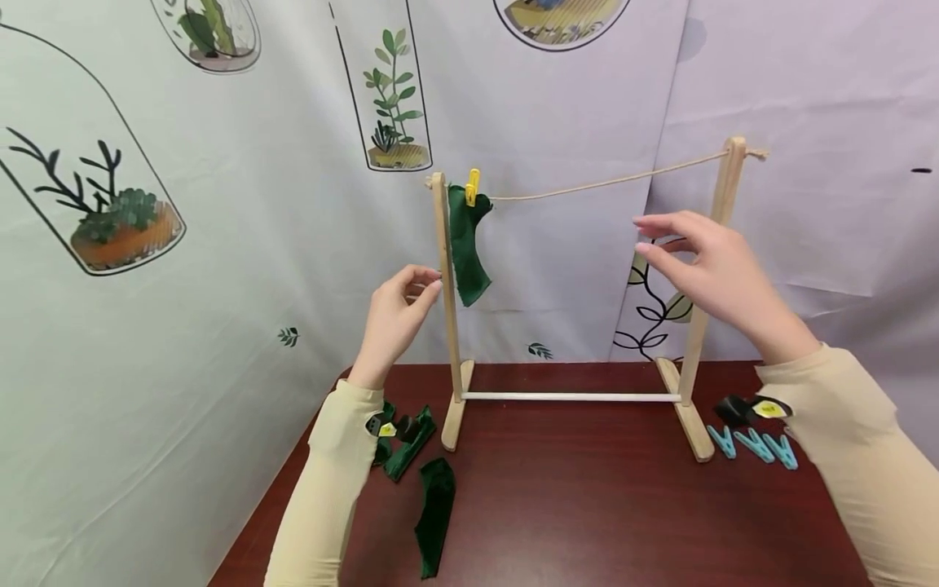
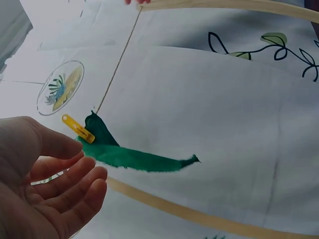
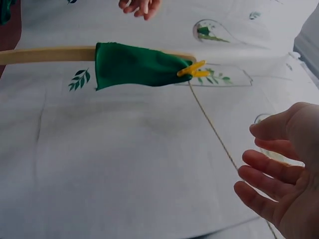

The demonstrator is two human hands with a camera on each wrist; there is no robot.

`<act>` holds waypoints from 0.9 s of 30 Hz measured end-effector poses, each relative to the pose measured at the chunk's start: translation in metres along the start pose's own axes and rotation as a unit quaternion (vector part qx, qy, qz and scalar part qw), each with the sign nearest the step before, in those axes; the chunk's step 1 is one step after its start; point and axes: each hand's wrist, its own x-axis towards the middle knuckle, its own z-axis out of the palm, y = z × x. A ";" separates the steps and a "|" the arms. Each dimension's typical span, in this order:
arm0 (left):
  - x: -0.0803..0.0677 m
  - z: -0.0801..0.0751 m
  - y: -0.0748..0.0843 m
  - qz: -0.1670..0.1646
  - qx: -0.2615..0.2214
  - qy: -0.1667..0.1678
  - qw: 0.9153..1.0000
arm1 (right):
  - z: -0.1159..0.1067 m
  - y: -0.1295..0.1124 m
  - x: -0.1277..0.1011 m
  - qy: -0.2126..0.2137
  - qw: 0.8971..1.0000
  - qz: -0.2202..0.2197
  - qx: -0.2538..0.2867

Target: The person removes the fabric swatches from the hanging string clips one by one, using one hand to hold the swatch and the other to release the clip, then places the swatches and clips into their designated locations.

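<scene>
A green cloth strip (image 1: 467,244) hangs from the string (image 1: 609,182) at its left end, held there by a yellow clothespin (image 1: 473,187). My left hand (image 1: 399,318) is beside the left post (image 1: 446,285), its fingers loosely bent with nothing in them. In the left wrist view, the clothespin (image 2: 78,128) and cloth (image 2: 134,157) appear just beyond the fingertips. Nothing is in my right hand (image 1: 707,265) either; it hovers in front of the right post (image 1: 726,187), below the string, thumb and fingers apart.
On the dark red table (image 1: 572,505), several more green cloth pieces (image 1: 436,514) lie near the left foot of the wooden stand. Light blue clothespins (image 1: 754,445) lie right of the right foot (image 1: 685,412). A white rod (image 1: 572,397) joins the posts low down.
</scene>
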 end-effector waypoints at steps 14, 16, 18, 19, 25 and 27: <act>0.041 0.021 0.022 0.011 -0.018 0.084 0.996 | 0.031 -0.043 0.072 -0.025 0.998 -0.055 0.033; 0.046 0.023 0.024 0.005 -0.020 0.085 0.996 | 0.037 -0.051 0.085 -0.038 0.997 -0.054 0.035; 0.050 0.024 0.025 -0.003 -0.020 0.087 0.996 | 0.042 -0.059 0.095 -0.053 0.997 -0.051 0.035; 0.052 0.025 0.026 -0.007 -0.020 0.089 0.996 | 0.045 -0.062 0.100 -0.061 0.996 -0.048 0.032; 0.060 0.030 0.031 -0.021 -0.020 0.094 0.995 | 0.057 -0.074 0.123 -0.095 0.995 -0.016 0.029; 0.063 0.033 0.031 -0.021 -0.022 0.095 0.995 | 0.061 -0.075 0.128 -0.099 0.994 -0.006 0.033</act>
